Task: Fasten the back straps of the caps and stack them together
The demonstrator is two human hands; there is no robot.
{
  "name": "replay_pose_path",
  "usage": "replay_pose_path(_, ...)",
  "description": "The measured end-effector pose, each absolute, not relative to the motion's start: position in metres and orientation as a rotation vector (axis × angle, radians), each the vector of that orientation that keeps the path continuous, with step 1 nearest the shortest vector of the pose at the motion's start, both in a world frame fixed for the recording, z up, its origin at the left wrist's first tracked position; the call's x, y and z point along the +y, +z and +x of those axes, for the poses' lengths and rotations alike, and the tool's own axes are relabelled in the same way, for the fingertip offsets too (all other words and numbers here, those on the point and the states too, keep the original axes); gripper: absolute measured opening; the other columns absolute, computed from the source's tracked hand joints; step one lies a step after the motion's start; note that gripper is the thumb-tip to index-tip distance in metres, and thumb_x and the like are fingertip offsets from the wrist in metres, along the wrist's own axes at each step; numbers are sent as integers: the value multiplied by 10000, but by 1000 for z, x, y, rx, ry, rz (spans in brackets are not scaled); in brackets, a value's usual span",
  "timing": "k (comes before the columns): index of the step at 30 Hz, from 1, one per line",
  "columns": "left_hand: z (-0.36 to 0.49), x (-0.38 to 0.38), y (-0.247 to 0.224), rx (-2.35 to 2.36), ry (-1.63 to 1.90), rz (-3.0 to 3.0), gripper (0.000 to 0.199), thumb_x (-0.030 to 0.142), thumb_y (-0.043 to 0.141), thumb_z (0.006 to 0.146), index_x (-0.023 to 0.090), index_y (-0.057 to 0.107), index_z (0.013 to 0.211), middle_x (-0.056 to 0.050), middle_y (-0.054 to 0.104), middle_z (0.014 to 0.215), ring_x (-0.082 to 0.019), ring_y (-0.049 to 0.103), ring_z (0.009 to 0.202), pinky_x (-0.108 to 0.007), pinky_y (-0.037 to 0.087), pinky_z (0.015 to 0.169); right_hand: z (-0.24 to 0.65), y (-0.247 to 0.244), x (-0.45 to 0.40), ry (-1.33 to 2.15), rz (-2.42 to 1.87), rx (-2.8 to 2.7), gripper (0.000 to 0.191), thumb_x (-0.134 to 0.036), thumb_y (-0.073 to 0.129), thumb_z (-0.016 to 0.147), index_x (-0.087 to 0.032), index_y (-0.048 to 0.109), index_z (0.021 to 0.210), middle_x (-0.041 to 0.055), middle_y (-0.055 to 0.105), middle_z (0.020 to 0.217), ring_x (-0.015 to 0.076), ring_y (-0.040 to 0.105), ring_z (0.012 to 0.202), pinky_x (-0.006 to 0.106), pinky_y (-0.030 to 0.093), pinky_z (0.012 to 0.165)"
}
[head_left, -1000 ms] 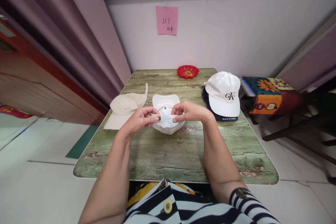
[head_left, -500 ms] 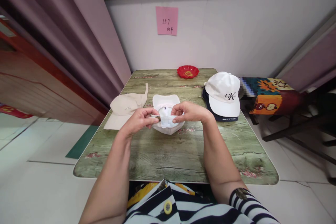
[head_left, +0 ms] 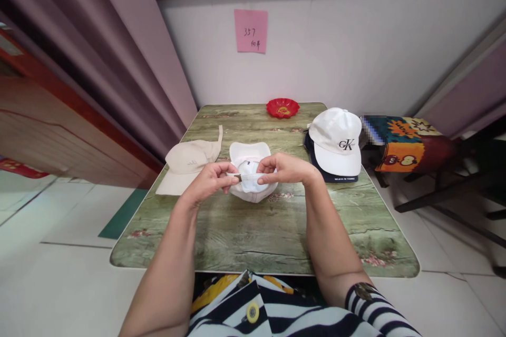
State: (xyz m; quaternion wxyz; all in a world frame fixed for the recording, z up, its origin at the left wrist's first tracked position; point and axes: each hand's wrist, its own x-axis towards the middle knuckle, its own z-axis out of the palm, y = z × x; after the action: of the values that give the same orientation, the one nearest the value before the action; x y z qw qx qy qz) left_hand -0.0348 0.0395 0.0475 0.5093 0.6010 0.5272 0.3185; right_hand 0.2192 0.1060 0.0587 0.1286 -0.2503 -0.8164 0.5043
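A white baseball cap [head_left: 253, 195] lies upside down on the table in front of me, its brim pointing away and its inside facing up. Its back strap stretches between my hands, with a small dark buckle near the left fingers. My left hand [head_left: 215, 178] pinches the strap at the buckle. On the other side, my right hand [head_left: 279, 168] grips the strap between thumb and fingers. A beige cap [head_left: 187, 157] rests to the left, its strap sticking up. To the right, a white cap with dark letters [head_left: 336, 137] sits on top of a navy cap [head_left: 348, 176].
The green wood-patterned table [head_left: 253, 242] stands against a wall. A red scalloped dish [head_left: 283, 108] is at its back edge. A pink note [head_left: 251, 31] hangs on the wall. Right of the table is a dark stool [head_left: 419, 152] with a colourful cover.
The strap between my hands has shifted very slightly. Both hands keep their grip, and the other caps lie where they were.
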Motion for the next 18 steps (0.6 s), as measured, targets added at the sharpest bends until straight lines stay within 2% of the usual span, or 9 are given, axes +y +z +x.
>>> replay_pose_path(3, -34, 39, 48, 1258, 743, 1480, 314, 394, 767, 742, 142, 641, 880, 27, 578, 636, -88, 497, 527, -207, 365, 537, 217, 57, 106, 1421, -671, -2420, 253, -375, 645, 859, -132, 704, 897, 21, 684, 740, 119, 559, 642, 224, 396, 597)
replay_pose_path(9, -31, 38, 53, 1246, 695, 1578, 338, 438, 709, 806, 145, 660, 968, 23, 556, 642, -101, 472, 558, -217, 357, 546, 213, 58, 105, 1330, -687, -2448, 166, -287, 637, 846, -135, 704, 860, 5, 676, 706, 106, 539, 611, 216, 377, 593)
replay_pose_path(14, -28, 38, 56, 1305, 730, 1573, 334, 466, 695, 806, 138, 655, 853, 29, 498, 609, -90, 413, 532, -212, 298, 507, 212, 63, 103, 1215, -770, -2488, 143, -268, 638, 840, -151, 719, 848, -6, 682, 699, 97, 525, 604, 218, 345, 592)
replay_pose_path(18, -28, 38, 56, 1303, 737, 1580, 321, 455, 687, 816, 137, 650, 836, 26, 491, 612, -87, 406, 538, -210, 292, 512, 211, 62, 104, 1195, -777, -2489, 145, -269, 637, 841, -157, 728, 857, -9, 683, 698, 96, 525, 609, 218, 332, 599)
